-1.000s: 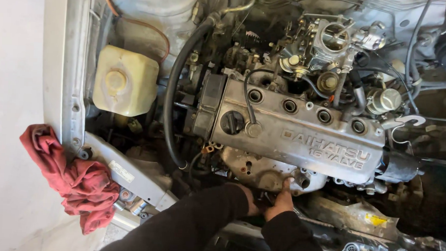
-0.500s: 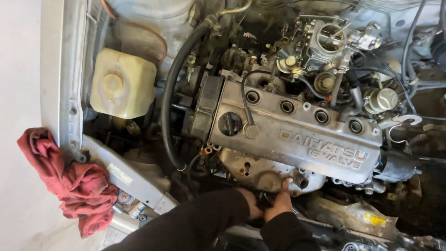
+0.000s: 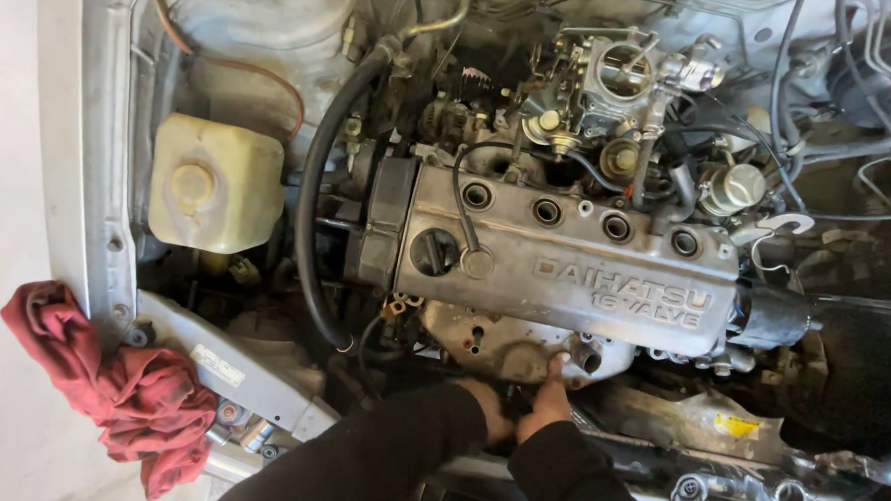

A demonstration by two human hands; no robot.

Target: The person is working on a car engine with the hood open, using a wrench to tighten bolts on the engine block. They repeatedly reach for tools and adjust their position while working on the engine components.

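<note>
Both my arms, in black sleeves, reach into an engine bay from the bottom edge. My left hand (image 3: 485, 407) is tucked low under the front of the engine, its fingers hidden in the dark gap. Touching it on the right, my right hand (image 3: 545, 403) stretches one finger up against the rusty metal shield (image 3: 506, 345) below the grey valve cover (image 3: 575, 261). What either hand holds is hidden.
A yellowed plastic reservoir (image 3: 216, 183) sits at the left, a thick black hose (image 3: 312, 205) curves beside it. The carburettor (image 3: 613, 82) stands behind the valve cover. A red rag (image 3: 109, 386) lies on the white fender. Cables crowd the right.
My hands stay at the same spot under the shield; the right finger has crept slightly upward. The view has shifted a little.
</note>
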